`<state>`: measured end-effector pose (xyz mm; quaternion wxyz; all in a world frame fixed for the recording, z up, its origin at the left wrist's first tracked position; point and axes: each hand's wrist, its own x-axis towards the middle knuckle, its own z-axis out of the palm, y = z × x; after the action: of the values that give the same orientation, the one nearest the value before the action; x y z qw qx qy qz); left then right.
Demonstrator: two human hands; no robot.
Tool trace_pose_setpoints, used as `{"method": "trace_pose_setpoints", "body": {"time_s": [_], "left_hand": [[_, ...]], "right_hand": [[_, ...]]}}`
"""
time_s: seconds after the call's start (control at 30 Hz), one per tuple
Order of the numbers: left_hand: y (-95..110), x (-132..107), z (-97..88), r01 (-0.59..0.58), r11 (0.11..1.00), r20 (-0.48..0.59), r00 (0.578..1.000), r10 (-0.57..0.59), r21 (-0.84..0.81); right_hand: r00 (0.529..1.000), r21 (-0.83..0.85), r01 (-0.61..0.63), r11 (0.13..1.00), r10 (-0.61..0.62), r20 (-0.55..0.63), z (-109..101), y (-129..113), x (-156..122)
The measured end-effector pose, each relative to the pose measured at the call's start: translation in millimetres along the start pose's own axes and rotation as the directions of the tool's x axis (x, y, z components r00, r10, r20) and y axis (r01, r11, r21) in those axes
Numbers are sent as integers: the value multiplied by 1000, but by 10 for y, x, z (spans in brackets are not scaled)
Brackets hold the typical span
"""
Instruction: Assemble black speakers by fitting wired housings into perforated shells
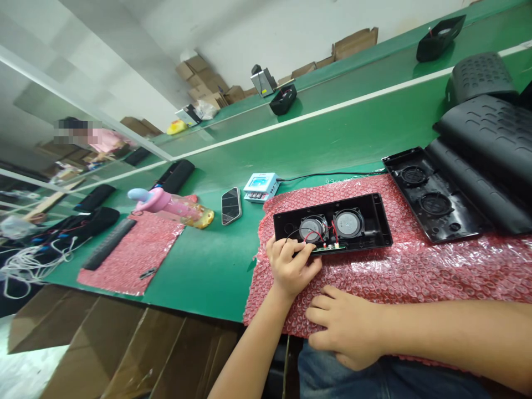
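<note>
A black speaker housing [380, 235] lies open side up on red bubble wrap [419, 271]. Two round speaker drivers [349, 223] with red and black wires sit inside it, and a narrow circuit board [344, 246] with small connectors runs along the near wall. My left hand [291, 267] is closed over the housing's near left corner, fingertips by the wires and the board's left end. What exactly lies under those fingertips is hidden. My right hand [349, 327] rests at the near edge of the bubble wrap, fingers apart and holding nothing, just short of the housing.
Another black housing [440, 208] and curved black covers [486, 133] lie at right. Behind stand a light-blue device [261, 185] with a cable and a phone [231, 205]. Further left are a pink bottle [174, 208] and a second bubble-wrap sheet [141, 249]. A person sits far left.
</note>
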<state>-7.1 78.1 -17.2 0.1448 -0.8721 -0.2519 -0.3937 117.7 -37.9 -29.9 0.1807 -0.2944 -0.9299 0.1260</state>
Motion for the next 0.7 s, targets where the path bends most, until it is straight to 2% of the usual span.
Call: {"method": "trace_pose_setpoints", "body": {"time_s": [0.57,0.7], "left_hand": [[9,3,-2,4,1000,-3,1000,-4,9],[7,0,-9,12,1000,14,1000,-12,7]], "right_hand": [[1000,6,7,1000,-7,11,-22,20,-8],[1000,-19,14,1000,-13,23,-58,-45,24]]}}
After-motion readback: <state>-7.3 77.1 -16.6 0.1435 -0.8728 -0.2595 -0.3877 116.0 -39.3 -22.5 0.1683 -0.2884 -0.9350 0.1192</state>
